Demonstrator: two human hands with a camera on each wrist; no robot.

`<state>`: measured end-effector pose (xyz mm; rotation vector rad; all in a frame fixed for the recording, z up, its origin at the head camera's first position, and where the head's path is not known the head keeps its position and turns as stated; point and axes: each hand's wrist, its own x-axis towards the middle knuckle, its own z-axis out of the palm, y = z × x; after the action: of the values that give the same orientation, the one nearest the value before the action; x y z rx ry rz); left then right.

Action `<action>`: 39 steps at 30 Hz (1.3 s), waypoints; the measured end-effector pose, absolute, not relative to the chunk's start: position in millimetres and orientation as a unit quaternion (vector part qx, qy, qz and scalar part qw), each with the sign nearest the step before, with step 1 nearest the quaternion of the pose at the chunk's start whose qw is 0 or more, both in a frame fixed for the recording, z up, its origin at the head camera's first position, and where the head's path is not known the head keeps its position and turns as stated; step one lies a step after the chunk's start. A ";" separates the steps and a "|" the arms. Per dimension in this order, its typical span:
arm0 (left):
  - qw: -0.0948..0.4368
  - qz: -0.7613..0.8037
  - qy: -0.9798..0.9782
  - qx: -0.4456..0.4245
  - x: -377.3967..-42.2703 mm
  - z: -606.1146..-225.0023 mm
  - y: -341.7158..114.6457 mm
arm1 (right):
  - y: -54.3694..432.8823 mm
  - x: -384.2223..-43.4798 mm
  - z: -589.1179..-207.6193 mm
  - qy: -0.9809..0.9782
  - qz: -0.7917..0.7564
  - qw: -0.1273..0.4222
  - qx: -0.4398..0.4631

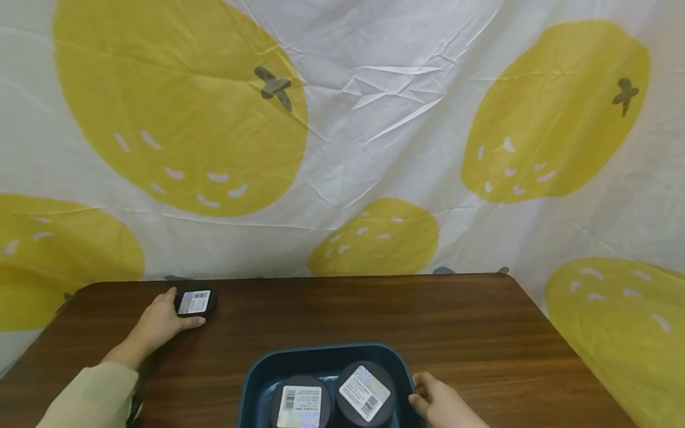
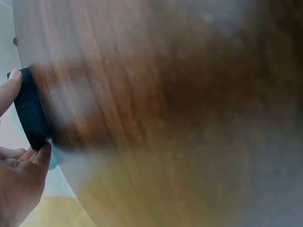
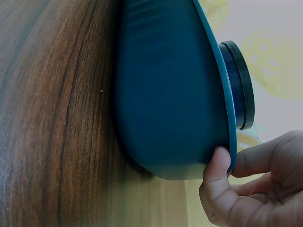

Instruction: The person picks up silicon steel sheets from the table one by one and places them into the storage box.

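At the back left of the table, my left hand [image 1: 160, 324] holds a round black lid [image 1: 194, 302] with a white barcode label facing up. Its thumb and fingers span opposite edges, and in the left wrist view the lid [image 2: 32, 111] shows as a low dark disc close over the wood. My right hand [image 1: 441, 399] pinches the rim of a dark blue plastic bin [image 1: 321, 349] at its right side, thumb and finger on either side of the rim [image 3: 229, 118]. Two round black-topped jars with labels, one left [image 1: 302, 404] and one right [image 1: 366, 392], stand inside the bin.
The brown wooden table [image 1: 455, 321] has rounded back corners, and the bin stands near its front middle. Behind the table hangs a white cloth [image 1: 374, 137] printed with large yellow fruit. One jar top [image 3: 244, 85] rises above the bin's rim.
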<state>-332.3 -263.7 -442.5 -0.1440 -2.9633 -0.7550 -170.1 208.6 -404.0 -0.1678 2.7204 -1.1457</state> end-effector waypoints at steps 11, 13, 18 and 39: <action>0.045 -0.241 -0.969 -0.044 -326.4 -442.6 -265.3 | 207.7 -169.9 -405.7 0.920 -0.379 0.087 -0.052; 0.048 -0.241 -0.968 -0.045 -325.1 -443.2 -265.5 | 207.4 -170.0 -406.2 0.920 -0.378 0.086 -0.049; 0.060 -0.241 -0.967 -0.051 -321.2 -444.5 -266.9 | 207.4 -170.4 -406.6 0.920 -0.379 0.084 -0.051; 0.067 -0.267 -0.960 -0.057 -295.2 -437.0 -267.7 | 204.4 -170.8 -404.7 0.922 -0.374 0.095 -0.033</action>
<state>-295.2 -267.7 -437.0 -0.1728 -2.8919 -0.8059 -170.8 204.4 -404.7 -0.0972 2.7340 -1.1074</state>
